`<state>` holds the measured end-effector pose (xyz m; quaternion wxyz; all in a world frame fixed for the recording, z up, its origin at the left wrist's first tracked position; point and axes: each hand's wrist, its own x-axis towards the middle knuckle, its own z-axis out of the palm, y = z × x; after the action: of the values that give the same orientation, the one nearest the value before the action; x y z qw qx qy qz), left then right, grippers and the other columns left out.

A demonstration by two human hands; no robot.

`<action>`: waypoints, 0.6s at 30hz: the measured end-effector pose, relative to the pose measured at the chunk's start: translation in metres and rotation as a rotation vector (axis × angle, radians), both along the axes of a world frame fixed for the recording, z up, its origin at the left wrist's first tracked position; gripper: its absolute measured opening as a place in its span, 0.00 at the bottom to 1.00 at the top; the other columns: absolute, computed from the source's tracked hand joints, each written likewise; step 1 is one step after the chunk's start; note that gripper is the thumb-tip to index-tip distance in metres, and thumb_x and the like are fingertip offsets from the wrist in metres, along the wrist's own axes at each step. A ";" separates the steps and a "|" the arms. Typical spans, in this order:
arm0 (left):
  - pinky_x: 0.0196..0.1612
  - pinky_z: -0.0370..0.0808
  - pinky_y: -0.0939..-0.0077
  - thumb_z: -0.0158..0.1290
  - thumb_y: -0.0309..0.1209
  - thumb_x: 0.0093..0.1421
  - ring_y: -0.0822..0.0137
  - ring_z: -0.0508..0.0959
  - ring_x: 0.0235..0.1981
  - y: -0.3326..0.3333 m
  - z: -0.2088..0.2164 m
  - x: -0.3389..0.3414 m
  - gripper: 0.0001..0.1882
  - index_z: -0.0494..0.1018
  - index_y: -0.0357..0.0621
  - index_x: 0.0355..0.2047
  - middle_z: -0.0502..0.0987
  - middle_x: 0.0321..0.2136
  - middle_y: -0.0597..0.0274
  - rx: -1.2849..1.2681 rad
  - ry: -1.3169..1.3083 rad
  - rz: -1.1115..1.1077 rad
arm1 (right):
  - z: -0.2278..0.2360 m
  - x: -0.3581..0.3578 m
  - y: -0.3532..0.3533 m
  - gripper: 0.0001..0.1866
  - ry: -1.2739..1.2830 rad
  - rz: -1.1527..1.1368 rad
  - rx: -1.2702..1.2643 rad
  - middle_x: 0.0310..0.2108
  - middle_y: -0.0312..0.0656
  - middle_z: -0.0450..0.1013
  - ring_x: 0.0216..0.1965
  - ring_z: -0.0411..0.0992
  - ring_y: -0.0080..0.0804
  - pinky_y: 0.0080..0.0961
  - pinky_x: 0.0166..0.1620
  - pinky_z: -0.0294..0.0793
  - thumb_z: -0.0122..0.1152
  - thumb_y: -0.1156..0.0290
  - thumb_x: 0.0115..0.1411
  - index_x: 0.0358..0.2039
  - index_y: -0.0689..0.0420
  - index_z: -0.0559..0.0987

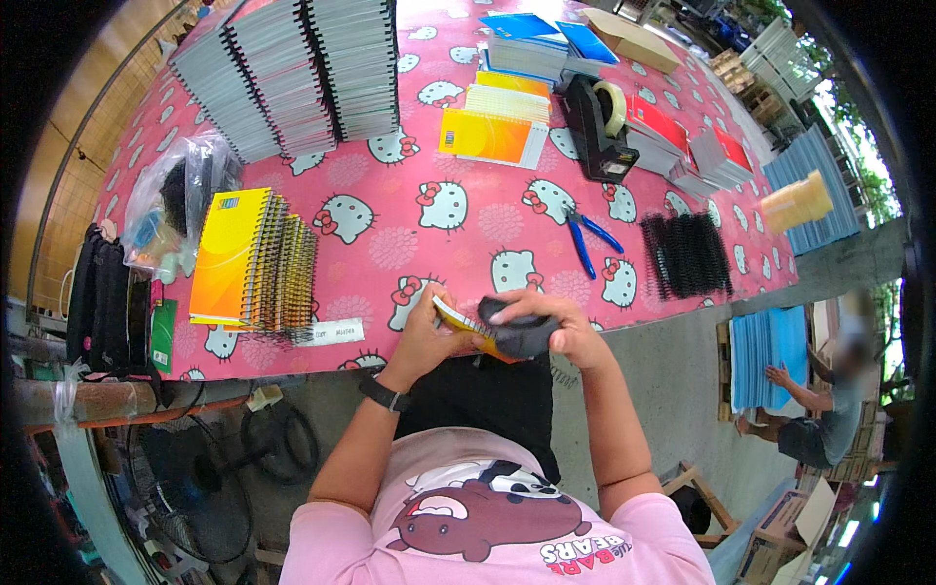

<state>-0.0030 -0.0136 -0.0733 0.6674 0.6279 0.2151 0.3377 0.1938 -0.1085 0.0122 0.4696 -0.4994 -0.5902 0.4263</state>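
Near the front edge of the table, my left hand is closed around a small yellow notebook, holding it tilted with its edge toward my right. My right hand grips a dark grey, rounded object against the notebook's edge; its exact kind does not show. Beyond my right hand lie blue-handled pliers with their handles spread. Farther right rests a pile of black spiral binding coils. To the left of my hands stand yellow spiral-bound notebooks in a leaning row.
Tall stacks of bound books stand far left, beside a clear plastic bag. At the back are yellow notebooks, blue booklets, red booklets and a black tape dispenser. A person handles blue sheets at right.
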 end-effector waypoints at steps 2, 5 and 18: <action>0.34 0.63 0.83 0.68 0.29 0.42 0.78 0.61 0.30 0.000 0.003 0.001 0.28 0.57 0.47 0.31 0.58 0.27 0.70 -0.017 -0.023 -0.006 | 0.002 -0.007 0.010 0.26 -0.182 0.016 -0.034 0.39 0.45 0.73 0.48 0.68 0.40 0.35 0.52 0.63 0.60 0.49 0.49 0.40 0.59 0.78; 0.34 0.63 0.83 0.68 0.27 0.41 0.78 0.61 0.30 -0.004 0.006 0.000 0.28 0.57 0.47 0.32 0.58 0.28 0.70 0.012 -0.056 0.003 | 0.000 -0.003 0.021 0.27 -0.128 -0.002 -0.033 0.38 0.47 0.74 0.48 0.67 0.43 0.36 0.53 0.62 0.59 0.48 0.49 0.39 0.59 0.78; 0.32 0.65 0.84 0.67 0.29 0.45 0.79 0.64 0.32 -0.005 0.010 0.006 0.27 0.59 0.44 0.37 0.62 0.30 0.69 -0.059 -0.045 0.009 | -0.007 0.007 0.031 0.25 -0.399 -0.233 -0.039 0.45 0.52 0.68 0.49 0.65 0.45 0.36 0.54 0.62 0.65 0.55 0.48 0.40 0.59 0.76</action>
<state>0.0026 -0.0184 -0.0629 0.6889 0.5992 0.2126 0.3482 0.2011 -0.0776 0.0055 0.3797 -0.6475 -0.6015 0.2733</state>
